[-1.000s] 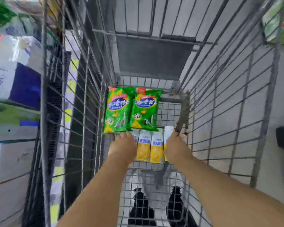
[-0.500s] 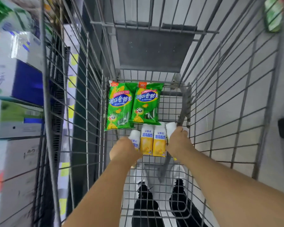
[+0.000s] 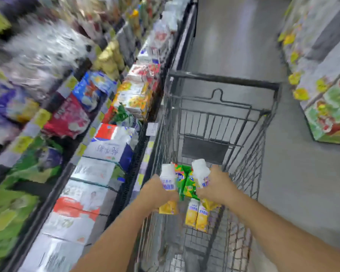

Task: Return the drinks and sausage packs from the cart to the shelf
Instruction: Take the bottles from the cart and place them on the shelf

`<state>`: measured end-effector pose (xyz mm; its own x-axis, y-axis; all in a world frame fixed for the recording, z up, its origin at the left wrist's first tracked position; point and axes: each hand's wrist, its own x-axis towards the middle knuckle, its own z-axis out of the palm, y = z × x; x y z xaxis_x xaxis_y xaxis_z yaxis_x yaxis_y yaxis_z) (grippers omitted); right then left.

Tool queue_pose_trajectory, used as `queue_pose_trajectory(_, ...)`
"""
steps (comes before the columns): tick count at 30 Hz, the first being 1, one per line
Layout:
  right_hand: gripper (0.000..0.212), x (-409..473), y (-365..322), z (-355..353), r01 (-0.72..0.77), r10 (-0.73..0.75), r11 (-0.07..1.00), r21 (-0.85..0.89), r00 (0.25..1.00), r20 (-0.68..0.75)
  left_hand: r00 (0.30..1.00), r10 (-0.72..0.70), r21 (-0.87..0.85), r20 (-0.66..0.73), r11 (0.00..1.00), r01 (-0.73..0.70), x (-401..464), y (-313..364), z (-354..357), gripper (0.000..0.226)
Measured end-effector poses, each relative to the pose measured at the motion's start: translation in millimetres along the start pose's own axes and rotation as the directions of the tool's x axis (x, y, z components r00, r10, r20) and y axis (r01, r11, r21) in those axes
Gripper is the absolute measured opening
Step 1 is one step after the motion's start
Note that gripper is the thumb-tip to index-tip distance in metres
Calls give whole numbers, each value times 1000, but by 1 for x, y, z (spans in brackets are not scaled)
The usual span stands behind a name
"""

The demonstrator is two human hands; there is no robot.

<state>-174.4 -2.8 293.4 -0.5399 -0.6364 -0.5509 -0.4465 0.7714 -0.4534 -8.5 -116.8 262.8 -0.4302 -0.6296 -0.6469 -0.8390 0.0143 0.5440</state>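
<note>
My left hand [image 3: 157, 191] grips a white and yellow drink bottle [image 3: 168, 178], held above the cart's left side. My right hand [image 3: 216, 186] grips a second bottle of the same kind [image 3: 201, 174], lifted over the cart. Two more drink bottles [image 3: 196, 214] lie on the wire floor of the cart [image 3: 224, 79]. The green sausage packs [image 3: 185, 181] lie beyond them, partly hidden between my hands. The shelf [image 3: 98, 169] runs along the left, stacked with boxed drinks.
The aisle floor [image 3: 239, 42] stretches ahead beyond the cart. A low display of colourful boxes [image 3: 326, 107] stands on the right. The view is blurred by head motion, most strongly on the left shelf.
Both hands have closed on a drink bottle each and raised them out of the cart's bottom. My head has tilted up, bringing the aisle and shelves into view.
</note>
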Motion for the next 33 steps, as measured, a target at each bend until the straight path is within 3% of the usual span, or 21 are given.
queue_pose_trajectory(3, 52, -42, -48, -31, 186, -188, 980, -71, 982, -28, 986, 47, -37, -160, 998, -53, -60, 15, -51, 48)
queue_pose_trajectory(7, 59, -99, -101, -60, 429, -429, 901, -66, 903, 8, 944, 49, -86, -326, 993, -82, -149, 18, -104, 44)
queue_pose_trajectory(11, 63, -151, -147, -74, 634, -633, 773, -6, 773, 50, 874, 10, -198, -485, 973, -121, -247, -5, -138, 42)
queue_pose_trajectory(15, 62, -214, -191, -64, 787, -784, 615, 39, 606, 138, 756, -82, -277, -650, 951, -135, -346, -41, -144, 40)
queue_pose_trajectory(18, 61, -264, -215, -35, 852, -847, 517, 85, 493, 199, 630, -157, -314, -761, 938, -146, -416, -75, -133, 33)
queue_pose_trajectory(22, 54, -339, -237, 15, 919, -899, 369, 138, 316, 303, 503, -286, -370, -815, 926, -73, -502, -134, -116, 53)
queue_pose_trajectory(26, 47, -421, -259, 66, 965, -927, 215, 147, 154, 342, 358, -403, -442, -842, 896, -31, -582, -186, -94, 52)
queue_pose_trajectory(29, 62, -483, -273, 117, 978, -925, 143, 155, 77, 372, 273, -455, -479, -848, 878, -25, -643, -232, -72, 56)
queue_pose_trajectory(33, 59, -574, -277, 189, 971, -911, 107, 211, 11, 412, 186, -505, -514, -843, 858, 3, -730, -294, -44, 56)
